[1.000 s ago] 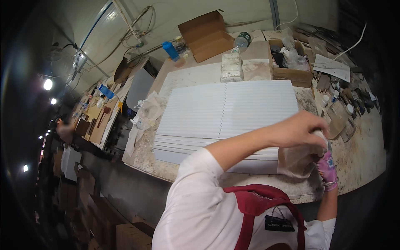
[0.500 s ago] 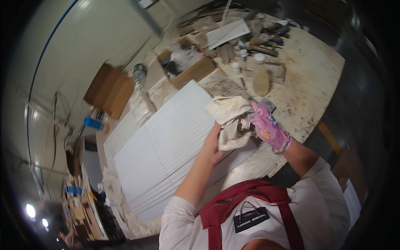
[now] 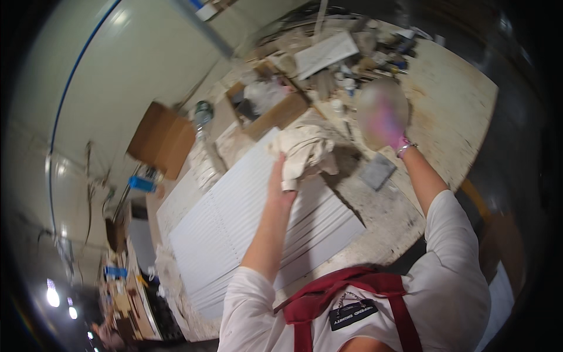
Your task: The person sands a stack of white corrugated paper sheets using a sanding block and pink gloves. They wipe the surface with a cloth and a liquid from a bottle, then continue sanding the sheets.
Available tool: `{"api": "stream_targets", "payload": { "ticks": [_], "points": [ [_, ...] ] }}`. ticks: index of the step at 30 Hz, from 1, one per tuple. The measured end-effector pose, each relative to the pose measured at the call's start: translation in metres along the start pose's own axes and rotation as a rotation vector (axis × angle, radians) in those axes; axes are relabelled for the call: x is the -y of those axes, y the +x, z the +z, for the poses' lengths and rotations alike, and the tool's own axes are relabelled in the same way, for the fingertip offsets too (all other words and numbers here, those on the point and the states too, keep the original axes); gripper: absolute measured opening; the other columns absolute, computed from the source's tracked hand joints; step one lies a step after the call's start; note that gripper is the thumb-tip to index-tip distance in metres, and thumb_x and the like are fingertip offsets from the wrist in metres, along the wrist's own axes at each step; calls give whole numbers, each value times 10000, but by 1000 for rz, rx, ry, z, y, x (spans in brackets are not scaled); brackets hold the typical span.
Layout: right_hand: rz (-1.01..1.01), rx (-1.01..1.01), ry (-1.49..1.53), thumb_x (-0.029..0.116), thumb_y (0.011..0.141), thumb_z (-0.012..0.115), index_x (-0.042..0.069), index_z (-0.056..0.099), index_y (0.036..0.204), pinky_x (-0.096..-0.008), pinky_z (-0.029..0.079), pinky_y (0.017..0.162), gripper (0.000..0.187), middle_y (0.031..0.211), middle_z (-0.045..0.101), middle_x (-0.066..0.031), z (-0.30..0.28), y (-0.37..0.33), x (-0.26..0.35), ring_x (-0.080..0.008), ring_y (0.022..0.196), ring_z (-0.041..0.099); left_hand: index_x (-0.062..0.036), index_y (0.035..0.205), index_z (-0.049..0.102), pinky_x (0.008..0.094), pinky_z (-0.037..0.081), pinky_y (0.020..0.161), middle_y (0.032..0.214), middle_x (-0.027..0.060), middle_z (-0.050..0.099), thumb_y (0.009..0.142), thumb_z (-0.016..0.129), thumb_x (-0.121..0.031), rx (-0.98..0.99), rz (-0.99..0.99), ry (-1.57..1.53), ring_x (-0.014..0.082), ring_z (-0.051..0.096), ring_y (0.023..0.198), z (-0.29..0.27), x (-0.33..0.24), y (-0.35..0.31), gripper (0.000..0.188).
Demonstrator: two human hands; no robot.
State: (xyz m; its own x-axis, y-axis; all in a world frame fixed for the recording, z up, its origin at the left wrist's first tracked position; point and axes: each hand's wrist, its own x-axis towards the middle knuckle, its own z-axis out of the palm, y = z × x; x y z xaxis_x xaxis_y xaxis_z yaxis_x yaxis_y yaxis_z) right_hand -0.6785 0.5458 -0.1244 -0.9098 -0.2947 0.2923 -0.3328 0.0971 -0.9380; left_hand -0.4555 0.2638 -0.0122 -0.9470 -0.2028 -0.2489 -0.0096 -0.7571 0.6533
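Note:
My bare left hand [image 3: 282, 182] is closed round a crumpled cream cloth [image 3: 305, 146], which hangs over the upper end of white panels with fine ribbed lines [image 3: 234, 217]. To the right, my right hand [image 3: 386, 126], in a pink patterned glove, reaches out over the bench. A blurred patch covers its fingers and the spot around them, so I cannot tell what they touch. Between the two hands a flat grey block [image 3: 377, 171] lies on the bench, just below the gloved hand. Beside the blurred patch is a small white-capped bottle [image 3: 337, 106].
A stained workbench [image 3: 457, 111] spreads to the right. An open cardboard box [image 3: 275, 114] with plastic inside stands beyond the panels, near a clear bottle [image 3: 203, 111]. Tools and scraps crowd the far side around a white board [image 3: 326, 55]. Another cardboard box [image 3: 161, 139] is at left.
My right hand has let go of the cloth and moved away, up to where a capped bottle of yellowish liquid stood. My left hand has shifted left with the cloth, uncovering the grey block.

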Motion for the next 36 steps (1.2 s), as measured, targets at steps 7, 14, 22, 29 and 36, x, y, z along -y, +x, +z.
{"api": "stream_targets", "payload": {
  "ticks": [7,14,22,29,36],
  "points": [
    [-111,33,-105,187,898,613,-20,493,1140,-315,435,800,340,981,535,-99,6,5,-2,-195,973,531,-27,1290,488,319,518,903,1188,84,621,982,516,-268,29,31,86,197,634,1024,-12,4,-20,392],
    [-254,-41,-153,175,920,598,2,593,1111,-276,480,729,257,1001,633,-46,-14,14,59,-118,847,589,-25,1315,455,325,515,908,1215,88,603,950,579,-260,84,58,-95,194,626,1024,-27,0,-21,452],
    [-404,762,-1211,356,779,663,-6,472,1286,-415,425,963,652,1181,574,-197,68,-44,231,-346,1109,542,-4,1367,372,382,481,974,1247,146,572,951,510,-141,0,129,57,274,600,1092,2,14,-45,459],
    [-469,888,-1564,234,735,694,53,589,950,-403,494,798,300,847,644,-113,79,-61,277,-304,846,638,10,1321,402,409,497,943,1233,178,569,898,487,-153,48,-147,-171,313,609,1062,-9,43,-51,461],
    [-521,923,-1658,195,688,714,51,603,947,-404,508,754,317,812,636,-123,88,-66,303,-305,834,639,36,1232,456,425,508,916,1165,178,607,875,489,-194,77,-194,-221,319,622,1031,-6,51,-58,427]
  ]
}}
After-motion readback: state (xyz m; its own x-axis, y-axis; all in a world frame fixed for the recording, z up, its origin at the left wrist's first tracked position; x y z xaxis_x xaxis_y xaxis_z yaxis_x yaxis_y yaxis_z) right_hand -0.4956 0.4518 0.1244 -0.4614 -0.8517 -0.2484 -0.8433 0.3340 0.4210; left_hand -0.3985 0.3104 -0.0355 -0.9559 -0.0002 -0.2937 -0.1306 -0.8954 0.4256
